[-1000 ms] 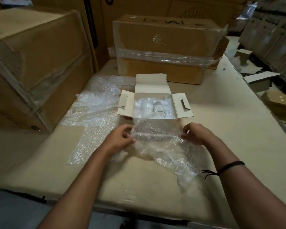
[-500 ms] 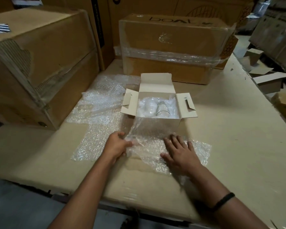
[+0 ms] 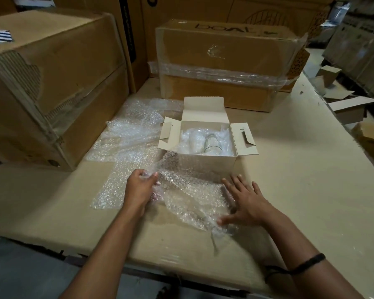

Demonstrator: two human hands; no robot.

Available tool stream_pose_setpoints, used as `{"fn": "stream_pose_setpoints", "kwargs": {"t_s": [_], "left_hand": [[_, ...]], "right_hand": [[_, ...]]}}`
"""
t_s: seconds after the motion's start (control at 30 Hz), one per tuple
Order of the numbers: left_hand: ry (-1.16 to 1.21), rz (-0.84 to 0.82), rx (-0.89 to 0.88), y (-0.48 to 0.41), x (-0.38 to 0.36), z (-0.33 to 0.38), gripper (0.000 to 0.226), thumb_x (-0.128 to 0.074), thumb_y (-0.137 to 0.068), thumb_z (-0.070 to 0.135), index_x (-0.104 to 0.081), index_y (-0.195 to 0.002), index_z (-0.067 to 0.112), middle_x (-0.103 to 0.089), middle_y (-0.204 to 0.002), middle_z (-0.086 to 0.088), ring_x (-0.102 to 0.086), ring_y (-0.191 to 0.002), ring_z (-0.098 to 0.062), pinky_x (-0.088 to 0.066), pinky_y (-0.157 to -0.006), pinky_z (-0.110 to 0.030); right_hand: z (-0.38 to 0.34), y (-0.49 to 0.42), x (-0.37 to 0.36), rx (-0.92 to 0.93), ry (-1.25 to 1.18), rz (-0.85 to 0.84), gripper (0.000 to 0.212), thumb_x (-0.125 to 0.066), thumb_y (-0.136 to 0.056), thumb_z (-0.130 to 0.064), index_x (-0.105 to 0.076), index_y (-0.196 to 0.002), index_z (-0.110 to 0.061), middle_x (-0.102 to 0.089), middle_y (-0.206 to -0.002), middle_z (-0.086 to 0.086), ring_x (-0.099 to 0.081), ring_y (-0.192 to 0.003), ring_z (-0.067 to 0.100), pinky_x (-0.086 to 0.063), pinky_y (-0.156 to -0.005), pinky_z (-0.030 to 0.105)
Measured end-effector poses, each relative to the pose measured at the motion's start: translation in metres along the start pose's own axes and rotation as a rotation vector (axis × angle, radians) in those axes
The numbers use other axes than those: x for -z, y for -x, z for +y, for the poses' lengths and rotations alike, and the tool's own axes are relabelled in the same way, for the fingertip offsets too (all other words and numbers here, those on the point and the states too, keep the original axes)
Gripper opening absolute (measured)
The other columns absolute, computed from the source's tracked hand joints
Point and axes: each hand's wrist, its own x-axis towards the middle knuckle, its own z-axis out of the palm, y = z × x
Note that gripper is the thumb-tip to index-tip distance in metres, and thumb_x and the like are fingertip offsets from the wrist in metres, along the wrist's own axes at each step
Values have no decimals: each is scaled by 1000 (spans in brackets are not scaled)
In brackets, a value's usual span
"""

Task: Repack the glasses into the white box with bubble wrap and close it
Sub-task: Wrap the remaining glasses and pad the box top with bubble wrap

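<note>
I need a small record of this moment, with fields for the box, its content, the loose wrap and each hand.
box: white box, upright on the table, flaps open
content: clear glass among bubble wrap padding
loose wrap: bubble wrap sheet lying in front of the box
left: left hand pinches the sheet's left edge, raised
right: right hand flat, fingers spread, presses the sheet down
</note>
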Motion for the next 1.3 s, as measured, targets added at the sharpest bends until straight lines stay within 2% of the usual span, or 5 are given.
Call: {"fn": "stream_pose_setpoints", "kwargs": {"t_s": [0.27, 0.43, 0.63, 0.93, 1.3], "left_hand": [[3, -220, 22, 15, -16, -3, 54, -77, -74, 0, -50, -118, 19, -62, -118, -5, -67, -91, -25, -57, -64, -30], [-69, -270, -35, 29, -27, -12, 75, -82, -69, 4, -45, -130, 25, -46, -134, 5, -49, -119, -21, -53, -85, -40], [59, -94, 60, 41, -27, -21, 84, -82, -65, -6, -44, -135, 21, -51, -129, -6, -54, -115, -24, -52, -91, -49], [320, 9, 71, 54, -23, -10, 60, -63, -73, -24, -57, -119, 15, -63, -118, -6, -66, -94, -20, -54, -73, -29], [-204, -214, -535, 94, -62, -31, 70, -55, -71, -20, -66, -101, 42, -67, -105, 8, -63, -97, 0, -52, -85, -21]], "right_hand": [[55, 5, 36, -172, 41, -122, 102, -71, -79, -51, -4, -155, -32, 12, -162, 4, 9, -149, 30, -4, -118, 50], [30, 8, 29, -89, -183, 166, 61, -44, -99, -43, -23, -153, -22, -12, -162, 5, -14, -148, 22, -16, -119, 42], [2, 6, -16, -85, 3, 25, 101, 9, -70, -85, 2, -154, -30, 10, -163, -4, 9, -149, 19, 3, -116, 55], [3, 4, 11, -181, 46, 305, 36, -36, -96, -55, -60, -110, -31, -61, -117, -6, -59, -106, 22, -44, -87, 37], [-65, -40, 61, -263, -877, 244, 60, -73, -75, -54, -62, -98, 0, -67, -84, 10, -69, -76, 28, -60, -70, 42]]}}
